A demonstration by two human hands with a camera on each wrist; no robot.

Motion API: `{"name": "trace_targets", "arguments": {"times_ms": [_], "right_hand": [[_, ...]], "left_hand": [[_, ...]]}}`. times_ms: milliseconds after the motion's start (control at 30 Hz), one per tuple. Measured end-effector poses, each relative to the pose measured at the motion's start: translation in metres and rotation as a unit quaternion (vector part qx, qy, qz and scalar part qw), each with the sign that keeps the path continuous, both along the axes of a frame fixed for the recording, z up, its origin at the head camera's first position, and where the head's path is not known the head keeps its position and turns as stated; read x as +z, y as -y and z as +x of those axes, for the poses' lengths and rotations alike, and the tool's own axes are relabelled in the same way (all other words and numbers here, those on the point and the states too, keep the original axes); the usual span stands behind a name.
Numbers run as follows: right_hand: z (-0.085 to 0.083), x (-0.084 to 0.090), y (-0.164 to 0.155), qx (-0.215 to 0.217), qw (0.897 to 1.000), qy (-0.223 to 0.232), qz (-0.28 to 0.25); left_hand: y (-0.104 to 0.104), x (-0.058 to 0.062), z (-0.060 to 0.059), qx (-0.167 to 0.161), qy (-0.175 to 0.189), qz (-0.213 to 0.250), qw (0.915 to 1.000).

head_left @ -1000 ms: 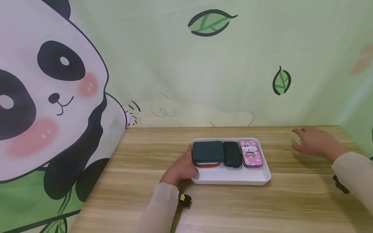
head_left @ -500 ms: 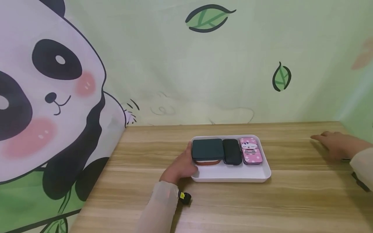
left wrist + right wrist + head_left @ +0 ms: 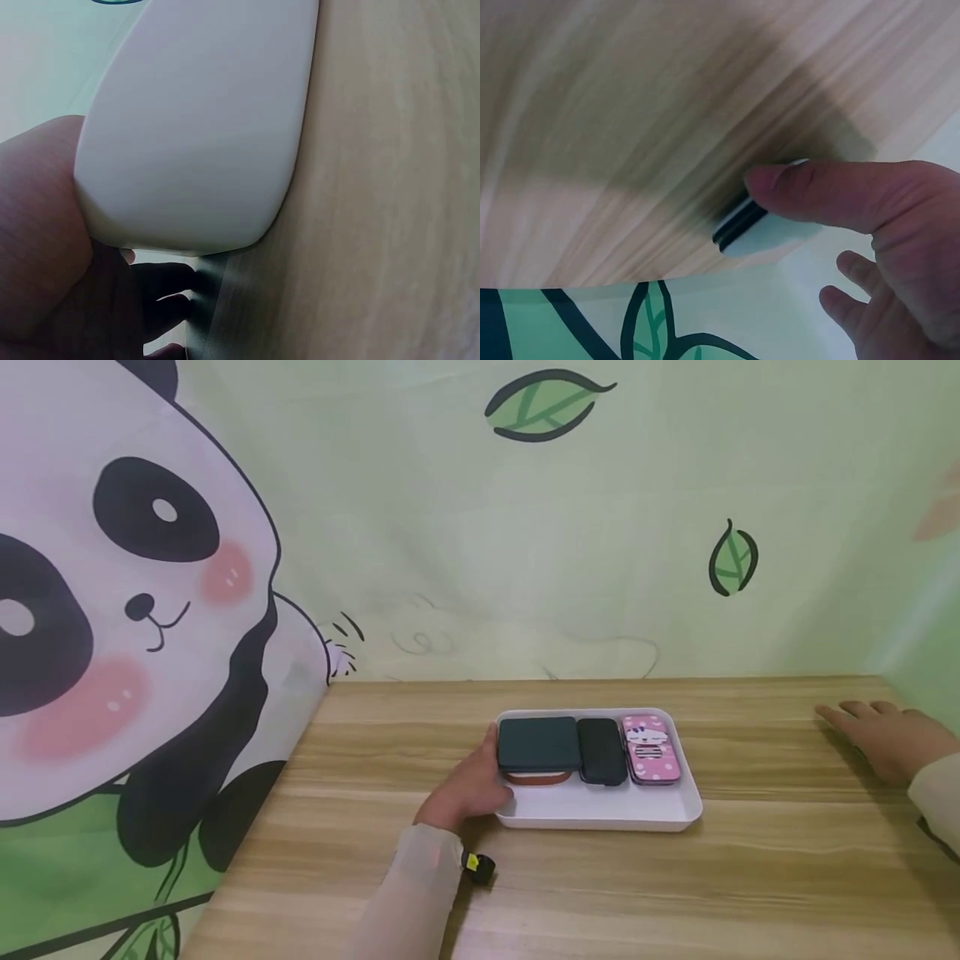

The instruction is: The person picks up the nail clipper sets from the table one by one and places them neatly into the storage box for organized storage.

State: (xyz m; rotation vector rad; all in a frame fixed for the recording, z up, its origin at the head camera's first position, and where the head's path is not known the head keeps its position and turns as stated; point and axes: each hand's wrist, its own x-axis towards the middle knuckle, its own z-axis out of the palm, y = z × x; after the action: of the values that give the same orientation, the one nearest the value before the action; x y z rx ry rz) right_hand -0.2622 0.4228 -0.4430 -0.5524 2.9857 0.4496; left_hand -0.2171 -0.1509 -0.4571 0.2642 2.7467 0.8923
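In the head view my left hand [image 3: 468, 787] grips the left end of a white tray [image 3: 607, 810], thumb over its rim. The left wrist view shows the tray's wall [image 3: 202, 142] close up, with fingers [image 3: 161, 279] along its end. Inside lie a dark green flat case [image 3: 538, 743], a black case [image 3: 602, 752] and a pink cat-print case [image 3: 651, 750]. A brown-edged thing [image 3: 538, 779] pokes out under the green one. My right hand [image 3: 892, 739] hovers at the far right, fingers extended. Beneath its thumb is a pale, dark-edged flat object [image 3: 769, 234], partly hidden; contact is unclear.
The wooden table [image 3: 360, 860] runs back to a green cloth backdrop [image 3: 420, 527] printed with a panda [image 3: 180, 635] and leaves. The tray's front strip shows bare white. A side cloth [image 3: 930, 652] closes off the right.
My right hand has moved right, away from the tray, and now covers the flat object glimpsed under it half a second ago. The left hand and tray have stayed put.
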Motion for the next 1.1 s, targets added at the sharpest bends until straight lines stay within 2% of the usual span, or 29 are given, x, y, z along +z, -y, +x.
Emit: {"name": "trace_targets", "arguments": {"times_ms": [467, 700, 933, 1100], "right_hand": [[-0.009, -0.018, -0.011, -0.026, 0.999, 0.019, 0.009], [-0.013, -0.025, -0.018, -0.029, 0.999, 0.009, 0.030], [-0.012, -0.016, -0.018, -0.029, 0.998, 0.012, 0.045], [-0.012, -0.003, -0.010, -0.060, 0.997, 0.040, 0.016]], "left_hand": [[0.000, -0.001, 0.000, -0.007, -0.005, -0.008, 0.9999], [0.000, 0.001, 0.000, -0.010, -0.005, 0.006, 0.9999], [-0.002, 0.002, 0.000, -0.010, -0.007, 0.016, 0.9998], [-0.001, 0.001, 0.000, -0.003, -0.001, 0.015, 0.9999]]}}
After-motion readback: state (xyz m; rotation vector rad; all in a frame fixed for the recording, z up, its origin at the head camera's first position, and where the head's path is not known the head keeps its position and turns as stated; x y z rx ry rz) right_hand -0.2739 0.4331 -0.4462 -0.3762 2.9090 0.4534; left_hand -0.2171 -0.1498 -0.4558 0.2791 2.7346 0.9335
